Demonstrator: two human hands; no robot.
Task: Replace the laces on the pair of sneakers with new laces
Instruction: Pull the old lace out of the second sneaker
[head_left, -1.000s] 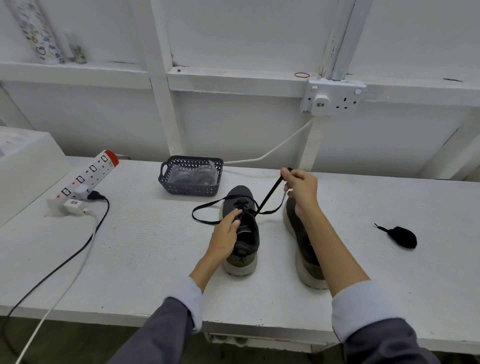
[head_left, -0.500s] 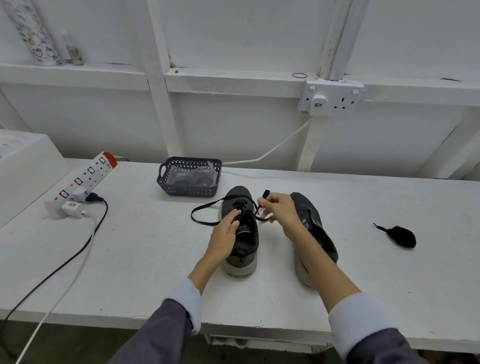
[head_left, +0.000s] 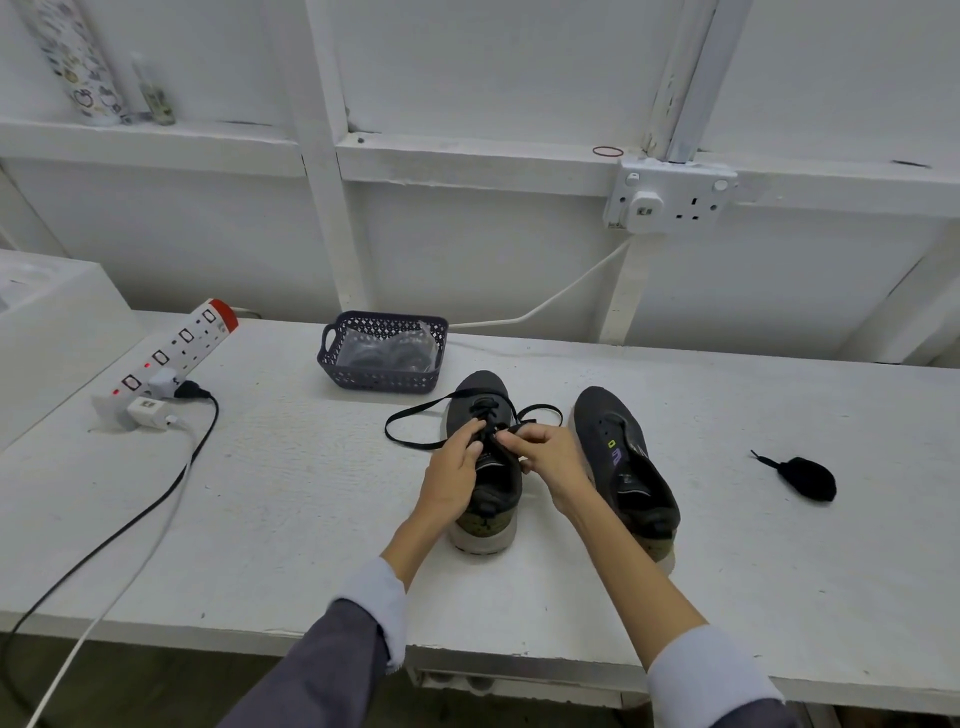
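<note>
— What are the hands on?
— My right hand (head_left: 545, 460) pinches the tip of the black lace (head_left: 485, 404) just above the laced shoe (head_left: 478, 385). My left hand (head_left: 454, 470) holds that shoe at its eyelets.
— Any writing?
— There's a purple mark on the other shoe (head_left: 602, 413), but it's unreadable. The basket (head_left: 379, 383) holds something blurred behind plastic.

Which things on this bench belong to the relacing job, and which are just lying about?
Job: sneaker being laced, second sneaker, black lace, balled-up lace, basket of wrapped packets (probably new laces).
Lying about: power strip, chargers, wall socket, rubber band, patterned tube, small bottle.
</note>
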